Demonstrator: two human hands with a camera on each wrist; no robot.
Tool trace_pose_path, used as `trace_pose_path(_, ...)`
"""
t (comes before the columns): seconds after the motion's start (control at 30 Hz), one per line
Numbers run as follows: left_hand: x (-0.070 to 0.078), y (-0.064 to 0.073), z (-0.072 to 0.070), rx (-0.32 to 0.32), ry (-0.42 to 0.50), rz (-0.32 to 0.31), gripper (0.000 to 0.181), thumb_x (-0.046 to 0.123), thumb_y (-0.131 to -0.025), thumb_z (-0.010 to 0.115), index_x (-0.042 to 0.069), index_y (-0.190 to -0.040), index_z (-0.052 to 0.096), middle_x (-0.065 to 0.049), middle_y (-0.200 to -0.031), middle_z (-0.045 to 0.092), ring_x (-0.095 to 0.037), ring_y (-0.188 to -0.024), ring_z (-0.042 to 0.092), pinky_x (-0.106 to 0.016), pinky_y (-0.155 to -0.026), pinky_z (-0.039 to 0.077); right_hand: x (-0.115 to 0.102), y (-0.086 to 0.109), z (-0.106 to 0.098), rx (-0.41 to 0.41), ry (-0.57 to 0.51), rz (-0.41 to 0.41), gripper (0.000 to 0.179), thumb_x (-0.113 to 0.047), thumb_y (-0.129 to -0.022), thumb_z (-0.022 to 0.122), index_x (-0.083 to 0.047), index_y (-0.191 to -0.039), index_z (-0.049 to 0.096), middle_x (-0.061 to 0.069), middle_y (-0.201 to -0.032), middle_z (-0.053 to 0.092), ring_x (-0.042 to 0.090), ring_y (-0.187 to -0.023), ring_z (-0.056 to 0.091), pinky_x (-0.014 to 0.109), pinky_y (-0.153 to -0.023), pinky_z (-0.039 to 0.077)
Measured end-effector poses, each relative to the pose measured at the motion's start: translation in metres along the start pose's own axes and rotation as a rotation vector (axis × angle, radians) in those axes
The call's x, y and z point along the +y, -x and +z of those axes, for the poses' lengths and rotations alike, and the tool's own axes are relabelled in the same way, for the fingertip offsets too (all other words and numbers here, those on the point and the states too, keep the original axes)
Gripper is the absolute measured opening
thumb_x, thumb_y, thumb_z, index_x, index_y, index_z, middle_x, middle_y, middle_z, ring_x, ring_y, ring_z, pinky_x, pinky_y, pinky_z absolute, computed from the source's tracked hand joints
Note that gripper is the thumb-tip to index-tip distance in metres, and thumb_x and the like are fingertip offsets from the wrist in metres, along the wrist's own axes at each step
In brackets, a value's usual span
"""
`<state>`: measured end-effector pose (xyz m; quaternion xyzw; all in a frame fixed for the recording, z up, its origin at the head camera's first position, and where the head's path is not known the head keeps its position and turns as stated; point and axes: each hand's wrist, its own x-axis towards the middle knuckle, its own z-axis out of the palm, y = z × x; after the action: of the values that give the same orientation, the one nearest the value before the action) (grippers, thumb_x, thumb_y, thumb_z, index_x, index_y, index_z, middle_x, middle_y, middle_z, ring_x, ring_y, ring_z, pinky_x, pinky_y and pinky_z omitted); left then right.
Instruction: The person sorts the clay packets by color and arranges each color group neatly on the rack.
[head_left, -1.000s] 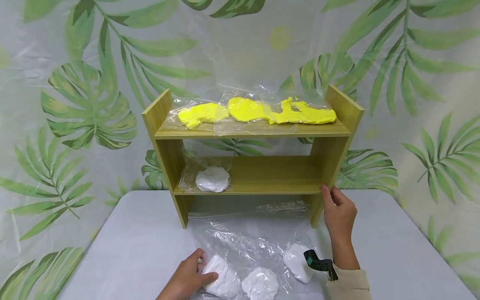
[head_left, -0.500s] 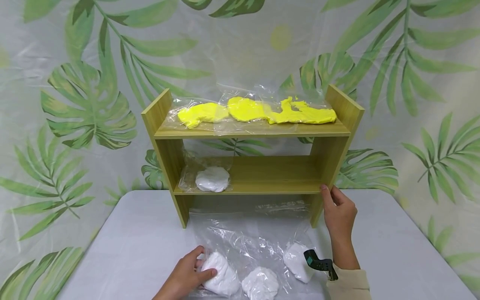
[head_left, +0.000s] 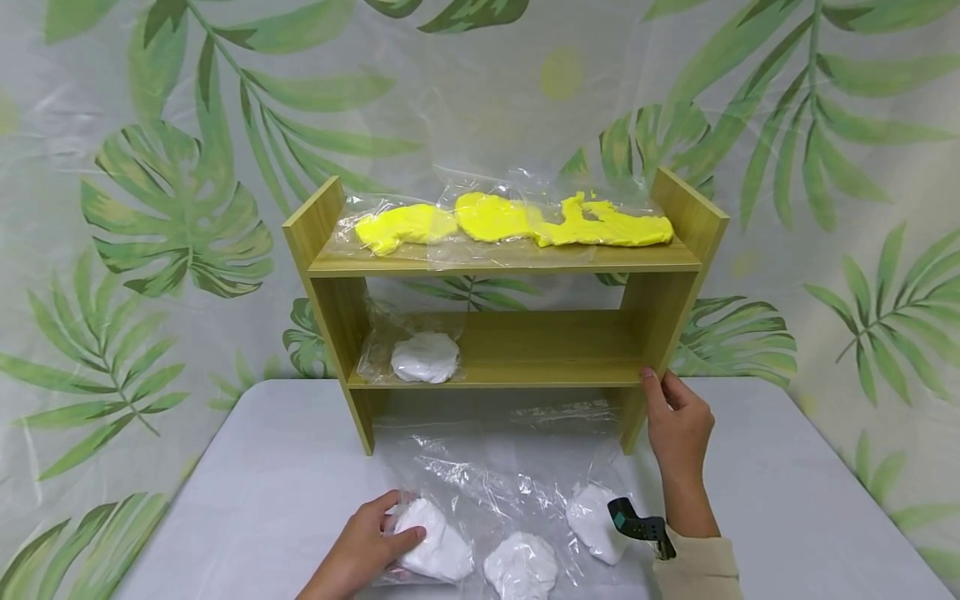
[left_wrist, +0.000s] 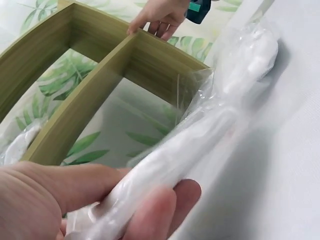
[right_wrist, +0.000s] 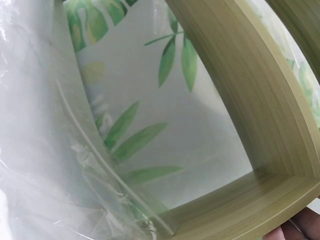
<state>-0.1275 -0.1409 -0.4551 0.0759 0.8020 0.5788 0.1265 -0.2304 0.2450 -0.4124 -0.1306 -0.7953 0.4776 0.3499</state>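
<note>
My left hand (head_left: 366,537) grips a clear zip bag with a flat lump of white clay (head_left: 442,552), thumb on top and fingers beneath. In the left wrist view the bagged clay (left_wrist: 170,155) stands edge-on between thumb and fingers. Two more bagged white lumps lie on the table beside it, a middle lump (head_left: 521,567) and a right lump (head_left: 594,523). My right hand (head_left: 681,425) holds the right side panel of a small wooden shelf (head_left: 551,379) at the height of its middle board, thumb on the front edge.
Bagged yellow clay (head_left: 495,218) lies along the top board. One bagged white lump (head_left: 424,358) sits at the left of the middle board. The shelf stands on a pale table (head_left: 247,467) before a leaf-printed curtain (head_left: 487,100). A dark band (head_left: 637,525) is on my right wrist.
My left hand has shifted slightly left and up, and its bagged clay has tilted and moved a little with it. The right hand stays on the shelf.
</note>
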Motion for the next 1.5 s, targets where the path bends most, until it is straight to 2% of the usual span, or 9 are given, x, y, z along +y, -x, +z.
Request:
trace_pose_path(0.17, -0.001, 0.001, -0.002, 0.005, 0.027, -0.021, 0.049, 0.011, -0.085, 0.07, -0.014, -0.121, 0.049, -0.013, -0.085, 0.068, -0.02, -0.064, 0.066, -0.034, -0.052, 0.056, 0.001, 0.0, 0.0, 0.004, 0.008, 0.004, 0.042, -0.046, -0.093, 0.059, -0.016, -0.119, 0.071, 0.005, -0.106, 0.072, 0.016, -0.095, 0.067, 0.007, -0.07, 0.043)
trace_pose_path(0.27, -0.001, 0.002, -0.004, 0.015, 0.048, -0.036, 0.054, 0.01, -0.085, 0.07, -0.015, -0.126, 0.045, -0.014, -0.087, 0.068, -0.022, -0.061, 0.066, -0.036, -0.051, 0.056, 0.002, 0.0, 0.001, 0.004, 0.008, 0.002, 0.042, -0.046, -0.093, 0.059, -0.015, -0.118, 0.071, 0.006, -0.106, 0.072, 0.015, -0.095, 0.067, 0.006, -0.07, 0.043)
trace_pose_path(0.53, 0.006, 0.003, -0.012, 0.042, 0.06, -0.017, 0.055, 0.012, -0.086, 0.071, -0.007, -0.133, 0.049, -0.014, -0.093, 0.066, -0.022, -0.065, 0.066, -0.036, -0.052, 0.056, 0.001, 0.0, 0.001, 0.002, -0.007, -0.001, 0.042, -0.046, -0.093, 0.059, -0.015, -0.119, 0.07, 0.007, -0.106, 0.072, 0.018, -0.095, 0.067, 0.004, -0.068, 0.042)
trace_pose_path(0.8, 0.018, 0.007, -0.018, 0.071, 0.083, -0.011, 0.055, 0.013, -0.086, 0.072, -0.003, -0.135, 0.05, -0.014, -0.098, 0.066, -0.022, -0.069, 0.066, -0.035, -0.054, 0.056, 0.001, -0.001, 0.001, 0.002, -0.003, 0.011, 0.042, -0.047, -0.093, 0.06, -0.016, -0.119, 0.071, 0.005, -0.106, 0.072, -0.009, -0.085, 0.057, 0.005, -0.068, 0.043)
trace_pose_path(1.0, 0.031, 0.013, -0.023, 0.072, 0.171, -0.009, 0.057, 0.012, -0.088, 0.069, -0.003, -0.138, 0.046, -0.016, -0.103, 0.066, -0.019, -0.073, 0.067, -0.034, -0.056, 0.056, 0.002, -0.001, 0.0, -0.005, 0.008, 0.013, 0.041, -0.046, -0.093, 0.059, -0.016, -0.119, 0.071, 0.005, -0.108, 0.071, -0.001, -0.089, 0.062, 0.007, -0.069, 0.044)
trace_pose_path(1.13, 0.037, 0.017, -0.024, 0.059, 0.203, 0.015, 0.058, 0.011, -0.089, 0.068, -0.005, -0.139, 0.043, -0.017, -0.105, 0.066, -0.019, -0.074, 0.068, -0.033, -0.057, 0.056, 0.002, -0.001, 0.001, -0.007, 0.011, 0.011, 0.041, -0.046, -0.093, 0.058, -0.016, -0.119, 0.07, 0.004, -0.109, 0.071, 0.006, -0.093, 0.065, 0.007, -0.07, 0.044)
trace_pose_path(1.37, 0.044, 0.022, -0.024, 0.04, 0.228, 0.029, 0.059, 0.013, -0.09, 0.068, -0.004, -0.14, 0.042, -0.018, -0.106, 0.066, -0.02, -0.075, 0.068, -0.033, -0.056, 0.056, 0.003, -0.001, 0.001, 0.002, 0.016, 0.005, 0.041, -0.046, -0.093, 0.059, -0.015, -0.118, 0.071, 0.005, -0.107, 0.072, -0.004, -0.088, 0.061, 0.007, -0.07, 0.044)
trace_pose_path(1.5, 0.048, 0.024, -0.023, 0.018, 0.232, 0.049, 0.057, 0.014, -0.09, 0.067, -0.003, -0.14, 0.043, -0.019, -0.104, 0.065, -0.022, -0.074, 0.068, -0.034, -0.055, 0.056, 0.003, -0.001, 0.001, 0.002, 0.016, 0.003, 0.041, -0.046, -0.093, 0.059, -0.015, -0.118, 0.071, 0.005, -0.107, 0.072, -0.001, -0.089, 0.062, 0.007, -0.07, 0.044)
